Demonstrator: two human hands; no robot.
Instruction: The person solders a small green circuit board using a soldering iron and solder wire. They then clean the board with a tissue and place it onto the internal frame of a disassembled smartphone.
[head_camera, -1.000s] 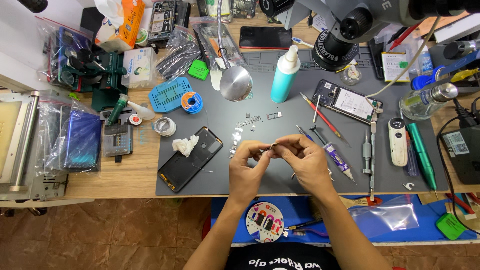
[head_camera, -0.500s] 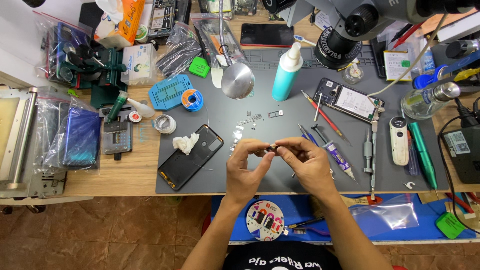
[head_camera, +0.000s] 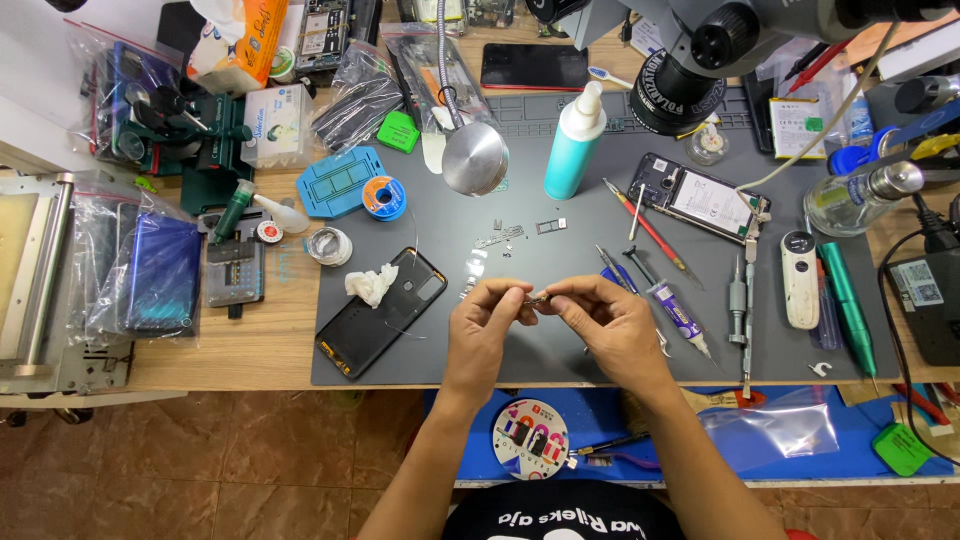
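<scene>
I have both hands raised just above the grey mat (head_camera: 560, 360) on the worktop, fingertips meeting over its near middle. My left hand (head_camera: 484, 330) and right hand (head_camera: 608, 325) together pinch a small metal part (head_camera: 537, 298); it is tiny and partly hidden by my fingers, so I can only guess it is a little bracket or tray from a phone.

As for progress, the strip-down looks well along. The opened phone (head_camera: 706, 201) lies face up with its insides showing on the far right of the mat, and the black back cover (head_camera: 380, 310) lies well apart on the left with a crumpled white wipe (head_camera: 371, 284) on it. A few loose small parts (head_camera: 520, 233) sit in the middle of the mat, beyond my hands. The tweezers and drivers (head_camera: 650, 225) lie untouched beside the opened phone. The part in my fingers is not yet set anywhere, and nothing looks refitted, so I judge reassembly remains.

Against the picture from a second ago, little differs: my hands keep the same pinch in nearly the same place, only drawn a touch closer to me, and everything on the mat lies as it did.
</scene>
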